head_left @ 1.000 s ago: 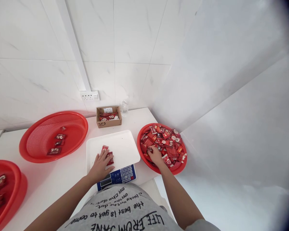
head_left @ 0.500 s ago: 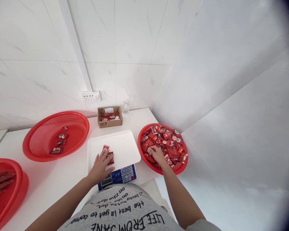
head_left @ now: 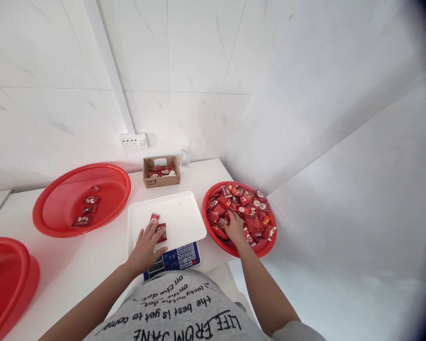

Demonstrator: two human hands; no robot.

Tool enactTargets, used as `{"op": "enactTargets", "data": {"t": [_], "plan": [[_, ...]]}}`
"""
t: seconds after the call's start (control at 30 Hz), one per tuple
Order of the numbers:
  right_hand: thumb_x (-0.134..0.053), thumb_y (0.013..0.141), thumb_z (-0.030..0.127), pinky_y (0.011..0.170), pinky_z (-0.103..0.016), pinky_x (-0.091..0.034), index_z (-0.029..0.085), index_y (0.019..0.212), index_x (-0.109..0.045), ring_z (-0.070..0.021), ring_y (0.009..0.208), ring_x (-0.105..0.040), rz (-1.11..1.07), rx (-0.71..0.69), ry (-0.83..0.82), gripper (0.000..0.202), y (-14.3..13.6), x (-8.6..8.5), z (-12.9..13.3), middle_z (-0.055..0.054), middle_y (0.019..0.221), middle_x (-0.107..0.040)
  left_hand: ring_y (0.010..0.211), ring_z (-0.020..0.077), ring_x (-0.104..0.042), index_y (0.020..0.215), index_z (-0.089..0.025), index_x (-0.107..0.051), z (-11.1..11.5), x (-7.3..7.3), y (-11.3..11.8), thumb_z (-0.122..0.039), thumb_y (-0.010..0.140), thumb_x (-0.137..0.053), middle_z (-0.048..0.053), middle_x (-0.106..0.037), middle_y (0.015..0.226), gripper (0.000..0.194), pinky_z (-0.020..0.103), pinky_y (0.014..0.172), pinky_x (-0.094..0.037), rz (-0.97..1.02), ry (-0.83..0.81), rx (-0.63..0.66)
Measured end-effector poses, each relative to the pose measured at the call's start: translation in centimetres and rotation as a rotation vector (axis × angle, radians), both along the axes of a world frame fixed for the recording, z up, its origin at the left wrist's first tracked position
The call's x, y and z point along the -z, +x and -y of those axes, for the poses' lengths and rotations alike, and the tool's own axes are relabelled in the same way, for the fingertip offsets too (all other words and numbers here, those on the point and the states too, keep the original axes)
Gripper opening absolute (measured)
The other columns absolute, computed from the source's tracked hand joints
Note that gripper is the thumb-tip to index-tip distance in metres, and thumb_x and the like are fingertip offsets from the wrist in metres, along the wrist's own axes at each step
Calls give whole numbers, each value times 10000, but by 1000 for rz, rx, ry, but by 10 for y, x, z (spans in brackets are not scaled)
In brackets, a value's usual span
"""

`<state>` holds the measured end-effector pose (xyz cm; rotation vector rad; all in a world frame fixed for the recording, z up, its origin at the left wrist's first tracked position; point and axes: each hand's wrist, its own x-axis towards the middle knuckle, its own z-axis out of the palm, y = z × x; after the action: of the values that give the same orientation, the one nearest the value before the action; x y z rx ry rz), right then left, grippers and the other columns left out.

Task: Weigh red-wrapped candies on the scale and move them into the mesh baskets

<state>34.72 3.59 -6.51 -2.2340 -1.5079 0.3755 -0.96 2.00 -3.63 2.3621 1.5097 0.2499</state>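
Note:
My left hand (head_left: pixel 145 248) rests with its fingers spread on the white tray of a digital scale (head_left: pixel 184 215). Two small red packets lie at its fingertips: one red-and-white packet (head_left: pixel 155 218) just beyond them and a darker red packet (head_left: pixel 162 232) partly under the fingers. My right hand (head_left: pixel 235 229) reaches down into a red plastic basket (head_left: pixel 210 237) heaped with small red packets (head_left: pixel 253 220). Its fingers are apart and touch the packets; the fingertips are partly hidden among them, and no packet shows in its grip.
A second red basket (head_left: pixel 44 226) holds several dark red packets. At the lower left edge stands another red basket (head_left: pixel 30 279). A cardboard box (head_left: pixel 163 181) of packets and a clear plastic bottle (head_left: pixel 185 158) stand near the tiled wall, below a power socket (head_left: pixel 133 140).
My right hand has gone from a pinch on a packet to spread fingers, slightly farther into the heap. Long reddish-brown shapes in the lower left basket have gone from view. My left hand stays put.

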Motion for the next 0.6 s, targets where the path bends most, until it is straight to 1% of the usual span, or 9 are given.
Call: {"op": "enactTargets", "data": {"t": [0.17,0.23,0.3,0.47,0.53,0.6], "plan": [[-558,723,321,1014,-406,-251,110,1310,-410,-312,1224,-362,41,-44,-62,641,-1,1,-7,-163,1324,-436,1358,290,-172,1306,-215,-442,2,-3,0,-387,812,-498,122,-292,1453,526,518,1061,-194,-24,-13,-1],[-564,722,336,1009,-400,-257,94,1328,-381,-308,1219,-369,38,-52,-63,677,-1,0,-7,-170,1304,-461,1358,290,-171,1308,-207,-441,2,-3,0,-391,815,-495,129,-291,1453,529,514,1063,-192,-32,-14,-3],[-562,725,339,989,-389,-284,102,1338,-369,-301,1199,-391,19,-38,-53,685,-1,0,-6,-161,1264,-501,1357,290,-173,1307,-203,-443,2,-3,0,-394,814,-496,131,-296,1450,531,512,1063,-192,-34,-13,-7],[-511,763,316,908,-363,-367,166,1289,-449,-273,1082,-494,-39,-22,-60,551,-3,1,4,-130,1147,-572,1360,287,-163,1308,-204,-439,2,0,-1,-396,821,-483,126,-283,1457,525,513,1063,-194,-15,2,-7],[-494,780,320,895,-350,-379,171,1258,-481,-259,1053,-516,-55,-51,-77,501,-3,1,7,-123,1128,-583,1361,284,-161,1311,-212,-431,2,0,-2,-390,820,-482,120,-280,1459,525,517,1060,-198,-12,1,-7],[-491,788,312,916,-338,-367,160,1237,-498,-252,1085,-501,-37,-95,-95,475,-4,0,9,-119,1162,-569,1360,280,-165,1313,-225,-424,2,0,-2,-388,818,-484,110,-276,1462,525,520,1058,-201,-10,-1,-9]]}}
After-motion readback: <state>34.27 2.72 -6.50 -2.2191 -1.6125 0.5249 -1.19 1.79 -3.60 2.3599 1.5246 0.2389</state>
